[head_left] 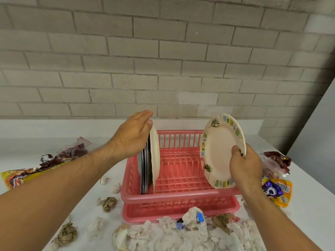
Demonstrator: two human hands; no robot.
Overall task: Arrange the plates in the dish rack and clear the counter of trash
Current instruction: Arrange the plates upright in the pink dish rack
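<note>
Now | left hand (135,134) flat, hiding stacked plates (150,165) | right hand (245,166) fingers clamp patterned plate (220,151)

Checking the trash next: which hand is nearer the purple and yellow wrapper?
Right. The right hand holds a plate just left of the wrapper; the left hand is across the rack.

I read this as a plain kitchen or utility corner: a white counter (235,129) against a grey brick wall (163,60), carrying a pink dish rack (181,171) with upright plates (153,160) (crumpled tissues (163,234) and snack wrappers (277,191) litter it).
</note>
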